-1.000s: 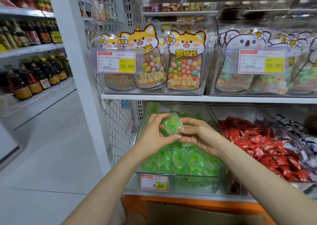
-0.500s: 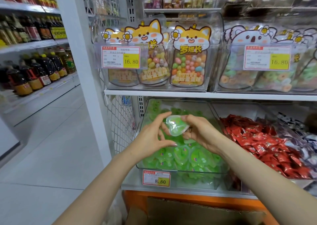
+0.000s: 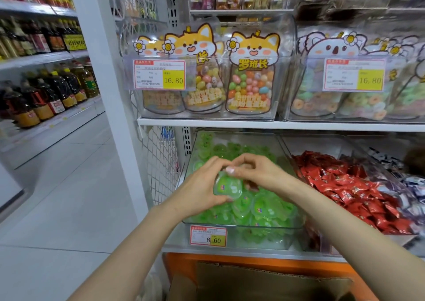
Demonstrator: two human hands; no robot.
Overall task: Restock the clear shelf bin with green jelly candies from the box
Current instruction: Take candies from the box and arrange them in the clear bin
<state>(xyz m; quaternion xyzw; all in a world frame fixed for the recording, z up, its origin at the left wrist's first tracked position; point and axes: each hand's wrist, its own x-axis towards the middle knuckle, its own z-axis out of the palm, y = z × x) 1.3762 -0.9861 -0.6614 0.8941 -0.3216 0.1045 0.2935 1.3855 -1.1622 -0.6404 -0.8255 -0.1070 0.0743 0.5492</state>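
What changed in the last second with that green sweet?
The left hand and right hand have brought the green plastic jelly cup down toward the pile in the clear plastic bin, turning its printed top toward the camera. Both hands still hold it; the pile is unchanged.

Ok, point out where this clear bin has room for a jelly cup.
Free: the back strip of the clear plastic shelf bin, between its rear wall and right wall, where green jelly cups look thin. Crowded: the front, heaped to the rim behind the 8.60 price tag.
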